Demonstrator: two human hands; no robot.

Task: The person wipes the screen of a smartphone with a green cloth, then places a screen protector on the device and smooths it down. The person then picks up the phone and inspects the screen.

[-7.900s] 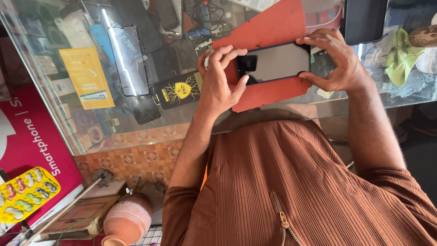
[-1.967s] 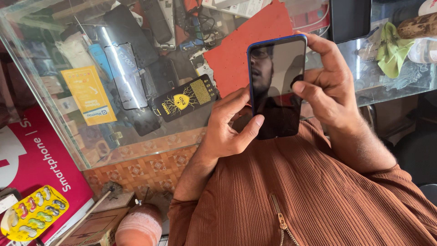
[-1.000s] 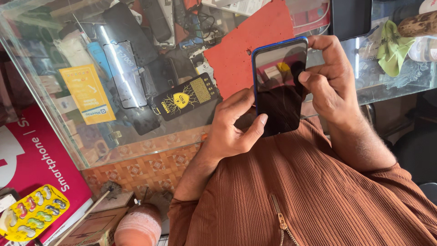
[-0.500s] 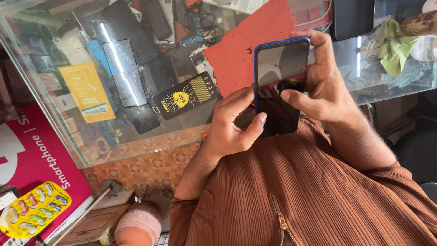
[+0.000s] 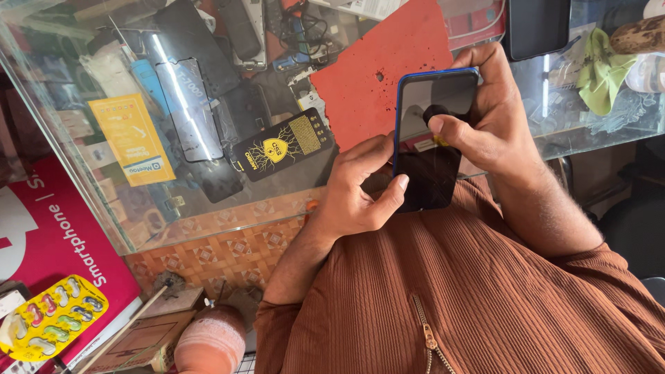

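At the bottom, a ribbed brown shirt (image 5: 478,298) hides the person's lap. In the middle of the frame both hands hold a phone (image 5: 433,138): flat, dark, shiny, blue-edged. The left hand (image 5: 357,190) grips its lower side, and the right hand (image 5: 488,114) wraps its top, thumb on the glass. Behind lies a rough red mat (image 5: 377,73) on the glass surface (image 5: 575,128).

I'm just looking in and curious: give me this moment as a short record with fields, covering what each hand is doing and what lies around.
Setting: glass counter with goods under the pane
Held thing: smartphone, blue-edged, screen dark, upright
Left hand: grips the phone's lower left edge
Right hand: wraps the phone's right side, thumb on the screen
On the counter: red mat, green cloth, another dark phone
Under the glass: black packet with yellow emblem, yellow packet
Lower left: yellow tray of coloured pieces
Clothing: brown ribbed zip top
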